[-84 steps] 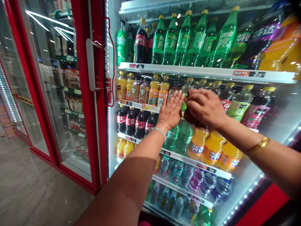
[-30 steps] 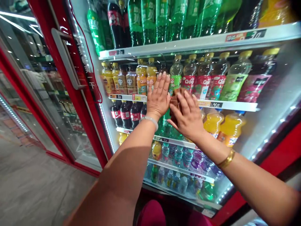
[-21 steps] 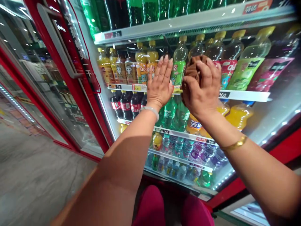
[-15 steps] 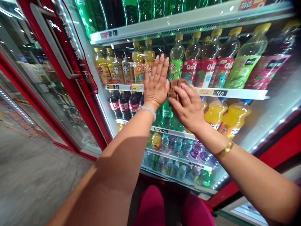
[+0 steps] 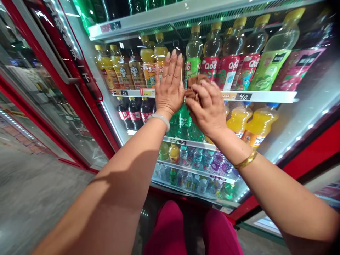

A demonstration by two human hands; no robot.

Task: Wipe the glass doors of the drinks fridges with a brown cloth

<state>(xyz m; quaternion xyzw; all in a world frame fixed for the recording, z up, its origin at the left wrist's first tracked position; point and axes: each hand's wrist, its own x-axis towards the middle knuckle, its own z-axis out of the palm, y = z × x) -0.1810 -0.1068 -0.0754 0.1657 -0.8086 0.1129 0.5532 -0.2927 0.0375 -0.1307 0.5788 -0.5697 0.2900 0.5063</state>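
My left hand (image 5: 170, 85) is raised with its fingers stretched out, back towards me, over the middle shelf of a glass-fronted drinks cooler. A pale bangle (image 5: 162, 119) circles that wrist. Just right of it, my right hand (image 5: 208, 106) has its fingers bent round a crumpled brown cloth (image 5: 195, 85). A gold bracelet (image 5: 247, 160) is on the right wrist. Behind the hands stand a green-labelled bottle (image 5: 193, 53) and red-labelled bottles (image 5: 211, 63). The palms' exact contact with the glass is hidden.
Shelves of bottles fill the cooler; a white shelf edge (image 5: 278, 96) runs behind the hands. A red door frame (image 5: 87, 141) with a grey handle (image 5: 57, 63) is at the left. Grey floor (image 5: 39, 191) lies lower left, and pink-clad knees (image 5: 170, 226) are below.
The view has shifted, so the shelves and both hands appear slightly further left and higher. The left hand stays spread and the right still holds the brown cloth.
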